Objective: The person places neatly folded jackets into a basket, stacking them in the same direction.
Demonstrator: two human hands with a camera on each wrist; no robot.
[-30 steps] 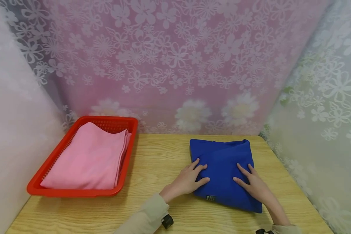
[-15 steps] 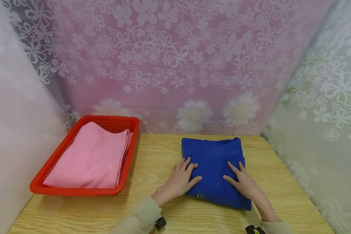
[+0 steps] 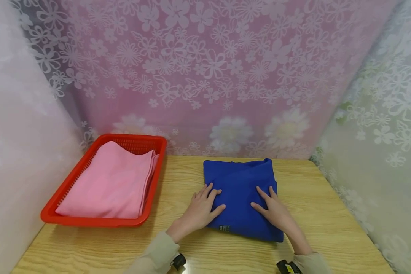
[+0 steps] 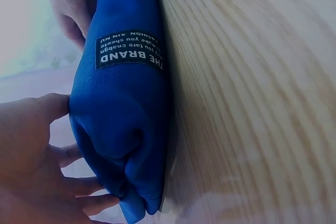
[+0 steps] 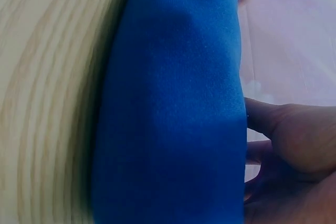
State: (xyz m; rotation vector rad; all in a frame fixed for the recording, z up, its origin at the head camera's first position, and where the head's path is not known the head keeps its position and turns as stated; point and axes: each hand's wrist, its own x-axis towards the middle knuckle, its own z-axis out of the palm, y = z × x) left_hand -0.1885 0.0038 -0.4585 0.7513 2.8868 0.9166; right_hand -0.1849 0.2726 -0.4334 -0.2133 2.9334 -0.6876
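Head view is showing a folded blue cloth (image 3: 238,201) that is lying on the wooden table (image 3: 332,220), right of a red basket (image 3: 92,221) holding pink cloth (image 3: 106,182). The left hand (image 3: 199,211) and right hand (image 3: 275,213) are resting on the blue cloth's two sides, their fingers spreading apart.
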